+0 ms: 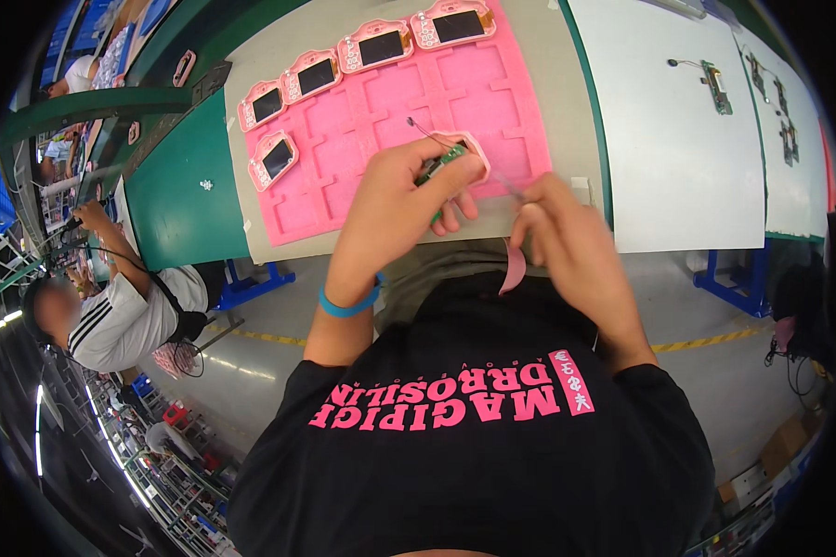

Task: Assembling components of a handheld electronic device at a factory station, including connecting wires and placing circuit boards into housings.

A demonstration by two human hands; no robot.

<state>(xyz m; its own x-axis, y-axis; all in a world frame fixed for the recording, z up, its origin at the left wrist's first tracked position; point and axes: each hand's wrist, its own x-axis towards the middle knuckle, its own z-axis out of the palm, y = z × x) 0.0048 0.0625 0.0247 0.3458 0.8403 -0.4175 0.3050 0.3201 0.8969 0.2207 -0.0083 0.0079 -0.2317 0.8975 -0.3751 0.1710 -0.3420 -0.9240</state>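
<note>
My left hand pinches the green circuit board above the pink foam tray; right hand seemingly clasps a blurred thin tool. A slip could snag its dangling wire.

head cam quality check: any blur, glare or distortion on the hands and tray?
Head view: heavy fisheye, the table edge bows and the corners go black; right hand motion-blurred, left hand sharper; pink foam tray evenly lit, with mild glare on the white sheet.

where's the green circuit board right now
In the head view the green circuit board sits just right of centre, pinched in the left hand over the pink foam tray, with the right hand close beside it.
</note>
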